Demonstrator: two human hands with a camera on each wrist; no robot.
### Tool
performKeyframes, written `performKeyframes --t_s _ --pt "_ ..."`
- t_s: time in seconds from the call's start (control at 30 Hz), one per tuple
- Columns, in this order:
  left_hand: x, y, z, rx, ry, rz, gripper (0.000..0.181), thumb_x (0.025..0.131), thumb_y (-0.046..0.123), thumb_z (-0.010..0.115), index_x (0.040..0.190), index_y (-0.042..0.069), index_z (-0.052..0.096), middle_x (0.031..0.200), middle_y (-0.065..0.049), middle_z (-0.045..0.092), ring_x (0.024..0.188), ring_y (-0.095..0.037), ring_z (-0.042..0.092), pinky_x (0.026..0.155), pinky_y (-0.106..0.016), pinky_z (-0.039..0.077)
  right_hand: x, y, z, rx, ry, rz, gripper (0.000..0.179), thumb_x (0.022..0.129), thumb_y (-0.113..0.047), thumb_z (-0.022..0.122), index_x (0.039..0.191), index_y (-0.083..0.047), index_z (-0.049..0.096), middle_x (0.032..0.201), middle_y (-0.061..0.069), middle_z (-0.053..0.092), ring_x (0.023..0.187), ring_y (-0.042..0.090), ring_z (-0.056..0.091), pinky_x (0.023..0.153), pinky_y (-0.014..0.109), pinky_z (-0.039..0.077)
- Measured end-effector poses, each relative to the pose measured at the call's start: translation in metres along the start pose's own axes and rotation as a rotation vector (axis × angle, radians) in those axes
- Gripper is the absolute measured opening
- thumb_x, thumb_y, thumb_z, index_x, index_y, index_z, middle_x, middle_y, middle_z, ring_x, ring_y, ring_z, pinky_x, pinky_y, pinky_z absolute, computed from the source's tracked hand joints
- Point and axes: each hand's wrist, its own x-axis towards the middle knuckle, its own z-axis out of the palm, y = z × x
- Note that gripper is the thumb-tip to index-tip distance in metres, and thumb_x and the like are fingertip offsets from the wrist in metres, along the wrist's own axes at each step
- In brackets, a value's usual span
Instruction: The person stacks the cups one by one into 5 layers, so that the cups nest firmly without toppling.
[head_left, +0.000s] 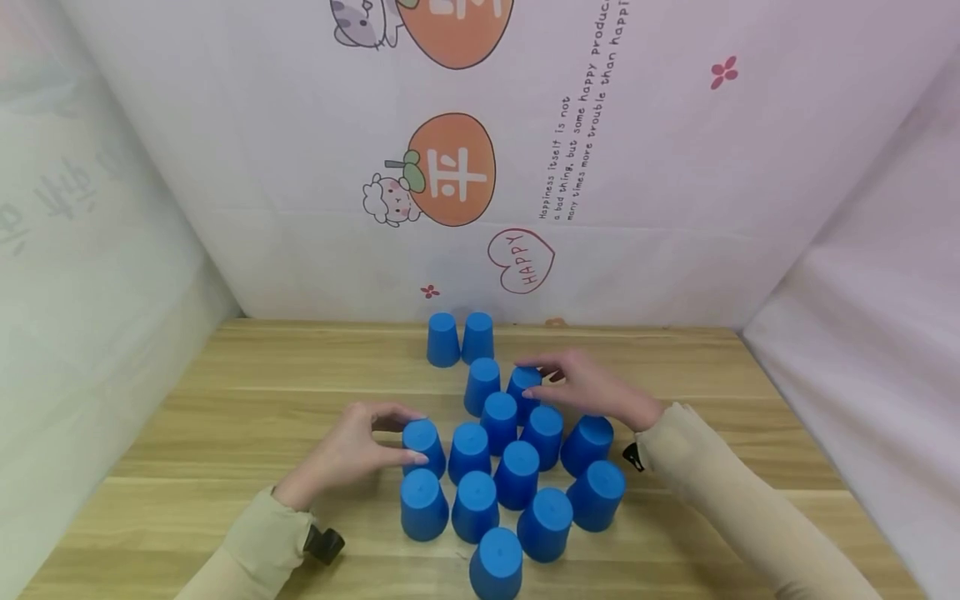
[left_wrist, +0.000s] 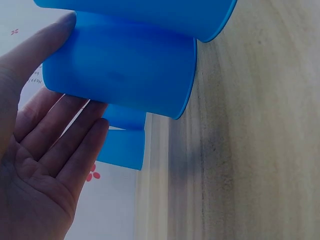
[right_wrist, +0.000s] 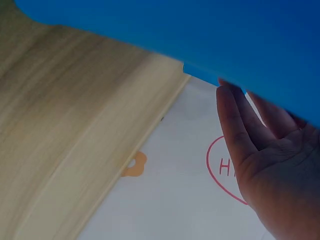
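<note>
Blue plastic cups stand upside down on a wooden table. At the left of the cluster, my left hand (head_left: 347, 450) holds one blue cup (head_left: 422, 437) near its raised base, thumb on the near side and fingers on the far side. The left wrist view shows that cup (left_wrist: 120, 65) between thumb and fingers. Toward the back, my right hand (head_left: 588, 387) pinches another blue cup (head_left: 524, 382) by its upper part, thumb in front and fingers behind. In the right wrist view, a large blue cup wall (right_wrist: 200, 35) hides most of the grip.
Several more blue cups crowd the middle, the nearest cup (head_left: 497, 562) at the front. Two cups, one of them the far left cup (head_left: 443, 340), stand by the back edge of the table (head_left: 315, 358). A printed white cloth (head_left: 300, 208) hangs behind, with cloth on both sides.
</note>
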Motion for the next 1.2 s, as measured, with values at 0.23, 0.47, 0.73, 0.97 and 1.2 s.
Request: performKeyframes --t_s 0.23,0.47,0.73,0.97,1.2 --pt "0.003 0.002 -0.002 0.005 -0.005 -0.009 0.047 0.081 0.041 0.087 0.120 0.018 0.073 0.111 0.007 0.072 0.107 -0.019 0.066 0.096 -0.051 0.052 0.001 0.000 -0.002 -0.009 0.021 -0.040 0.050 0.094 -0.029 0.076 0.137 -0.007 0.064 0.125 0.006 0.069 0.107 0.024 0.068 0.091 0.047 0.056" --pt "0.003 0.002 -0.004 0.020 -0.008 -0.006 0.048 0.081 0.041 0.087 0.121 0.018 0.073 0.113 0.007 0.071 0.108 -0.020 0.066 0.096 -0.052 0.052 -0.003 0.003 -0.003 -0.001 0.014 -0.049 0.047 0.095 -0.029 0.076 0.136 -0.008 0.065 0.125 0.005 0.069 0.106 0.023 0.068 0.091 0.047 0.056" --pt "0.014 0.009 -0.014 0.026 0.065 0.033 0.050 0.079 0.042 0.088 0.122 0.020 0.073 0.117 0.006 0.070 0.112 -0.022 0.064 0.097 -0.057 0.050 -0.005 0.003 -0.004 0.001 0.020 -0.051 0.046 0.094 -0.029 0.077 0.134 -0.008 0.067 0.124 0.004 0.070 0.104 0.019 0.068 0.091 0.046 0.056" --pt "0.048 0.030 -0.033 0.117 0.167 0.132 0.052 0.079 0.047 0.087 0.121 0.020 0.073 0.120 0.006 0.070 0.114 -0.020 0.064 0.096 -0.049 0.053 -0.007 0.004 -0.003 0.005 0.032 -0.061 0.046 0.094 -0.028 0.077 0.134 -0.008 0.067 0.124 0.005 0.070 0.104 0.020 0.069 0.091 0.046 0.056" --pt "0.096 0.066 -0.042 0.136 0.185 0.177 0.057 0.083 0.049 0.083 0.129 0.019 0.070 0.128 0.004 0.068 0.123 -0.021 0.059 0.101 -0.050 0.049 -0.006 0.005 -0.004 0.002 0.027 -0.065 0.046 0.094 -0.028 0.077 0.134 -0.008 0.067 0.124 0.005 0.070 0.105 0.020 0.069 0.091 0.047 0.056"
